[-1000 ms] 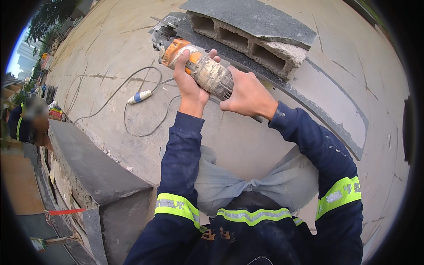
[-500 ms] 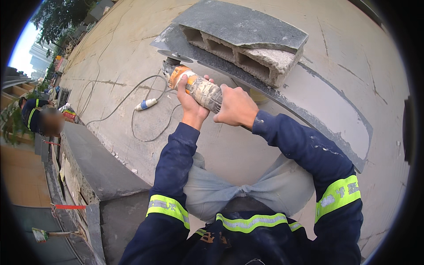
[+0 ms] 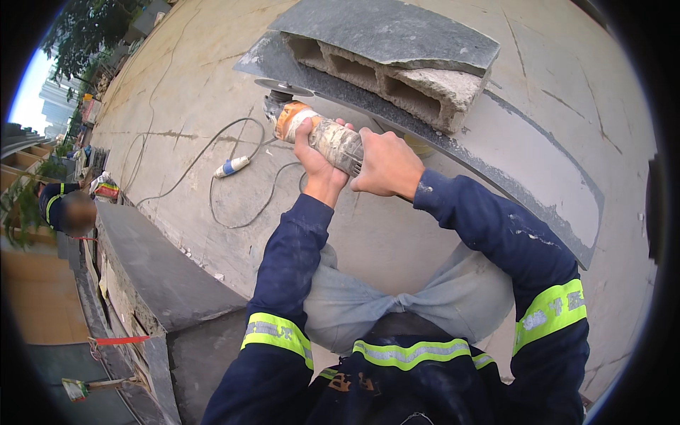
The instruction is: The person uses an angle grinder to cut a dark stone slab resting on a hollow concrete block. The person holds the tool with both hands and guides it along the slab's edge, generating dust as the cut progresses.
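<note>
An orange angle grinder (image 3: 327, 136), its body dusty and worn, is held in both hands. My left hand (image 3: 321, 161) is closed around the middle of the body from below, thumb on top. Around the rear end wraps my right hand (image 3: 389, 164). The thin grinding disc (image 3: 283, 87) sits at the far left end, close to the edge of a long grey stone slab (image 3: 425, 145); whether they touch I cannot tell. On that slab rests a hollow concrete block (image 3: 397, 88) with a broken grey stone piece (image 3: 389, 32) on top.
A cable with a blue-and-white plug connector (image 3: 231, 167) loops over the concrete floor (image 3: 234, 195) at left. Stacked dark slabs (image 3: 152, 262) stand near my left side. Beyond them, another person in a navy reflective jacket (image 3: 53, 205) bends over. A yellowish round container (image 3: 418, 145) is partly hidden beneath the slab.
The view has shifted slightly. My hands and the grinder sit a little further right in the picture, with the same grip; the disc stays by the slab's edge.
</note>
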A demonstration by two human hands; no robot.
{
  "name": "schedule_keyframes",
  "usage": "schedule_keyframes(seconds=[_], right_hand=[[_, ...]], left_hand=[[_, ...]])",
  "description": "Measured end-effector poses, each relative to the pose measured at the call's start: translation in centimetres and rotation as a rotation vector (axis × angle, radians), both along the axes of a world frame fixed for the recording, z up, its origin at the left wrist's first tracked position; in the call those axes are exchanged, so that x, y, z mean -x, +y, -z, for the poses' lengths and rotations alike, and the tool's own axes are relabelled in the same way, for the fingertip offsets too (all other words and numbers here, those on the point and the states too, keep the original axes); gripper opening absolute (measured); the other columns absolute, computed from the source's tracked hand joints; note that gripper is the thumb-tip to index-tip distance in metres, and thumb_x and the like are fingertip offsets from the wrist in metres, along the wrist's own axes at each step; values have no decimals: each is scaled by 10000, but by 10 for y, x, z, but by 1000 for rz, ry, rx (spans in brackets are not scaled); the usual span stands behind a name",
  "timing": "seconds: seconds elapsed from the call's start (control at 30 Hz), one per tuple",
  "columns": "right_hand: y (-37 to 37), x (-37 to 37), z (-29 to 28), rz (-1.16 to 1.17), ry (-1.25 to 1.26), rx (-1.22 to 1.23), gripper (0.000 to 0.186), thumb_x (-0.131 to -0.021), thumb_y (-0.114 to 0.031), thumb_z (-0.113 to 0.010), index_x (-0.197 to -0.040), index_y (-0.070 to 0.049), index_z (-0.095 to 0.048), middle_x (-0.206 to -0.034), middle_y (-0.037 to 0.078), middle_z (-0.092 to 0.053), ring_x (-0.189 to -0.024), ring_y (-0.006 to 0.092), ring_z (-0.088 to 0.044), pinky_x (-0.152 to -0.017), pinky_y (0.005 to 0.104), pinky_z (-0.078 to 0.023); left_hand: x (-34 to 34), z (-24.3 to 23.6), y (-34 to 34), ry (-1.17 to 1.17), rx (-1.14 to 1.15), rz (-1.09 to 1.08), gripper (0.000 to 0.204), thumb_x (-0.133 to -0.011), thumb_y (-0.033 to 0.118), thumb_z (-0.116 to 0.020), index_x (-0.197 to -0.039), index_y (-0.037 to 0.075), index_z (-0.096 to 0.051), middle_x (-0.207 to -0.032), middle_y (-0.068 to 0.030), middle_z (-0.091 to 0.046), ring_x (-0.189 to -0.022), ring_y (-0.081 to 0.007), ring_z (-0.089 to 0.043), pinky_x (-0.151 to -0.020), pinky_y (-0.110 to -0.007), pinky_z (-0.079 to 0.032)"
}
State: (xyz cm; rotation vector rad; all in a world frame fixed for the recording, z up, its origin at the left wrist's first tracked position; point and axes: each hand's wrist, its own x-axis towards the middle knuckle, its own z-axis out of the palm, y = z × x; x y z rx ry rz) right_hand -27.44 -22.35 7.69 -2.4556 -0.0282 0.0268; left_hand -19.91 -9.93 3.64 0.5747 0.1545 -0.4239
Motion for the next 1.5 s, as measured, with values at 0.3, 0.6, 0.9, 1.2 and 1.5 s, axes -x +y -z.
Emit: schedule_keyframes(seconds=[0.3,0.6,0.9,1.2,1.5], right_hand=[[0,-8,-3,-23,-12,37,508,-533,-258,-744,-872,52,-528,-768,262,-624,-768,407,-636,-715,406,-526],[5,-15,-3,-4,64,14,527,-548,-260,-757,-923,48,-550,-828,246,-641,-797,357,-660,-728,386,-539],[2,-21,-7,-20,195,3,566,-549,-309,-767,-933,68,-593,-853,238,-653,-821,335,-663,-746,359,-535],[3,-22,-10,-9,210,26,542,-557,-313,-755,-912,69,-606,-855,248,-654,-819,341,-664,-742,361,-539],[2,-23,-2,33,157,30,573,-531,-337,-773,-884,83,-606,-814,257,-649,-796,362,-658,-755,367,-529]], left_hand=[[-7,5,4,17,46,8,492,-761,422,-623,-1020,32,-470,-878,-127,-573,-810,-269,-600,-734,-387,-528],[-15,8,8,16,-11,-37,563,-733,450,-651,-1061,38,-453,-871,-132,-568,-793,-282,-608,-696,-410,-536],[-8,3,0,30,-20,-81,549,-732,444,-634,-1042,31,-450,-853,-137,-563,-753,-283,-601,-678,-400,-537],[-10,6,-2,52,-11,-47,529,-733,460,-615,-971,7,-484,-815,-133,-567,-738,-282,-600,-683,-387,-530],[-12,9,-3,92,22,-23,540,-727,464,-615,-956,-8,-488,-807,-130,-564,-739,-278,-596,-683,-383,-528]])
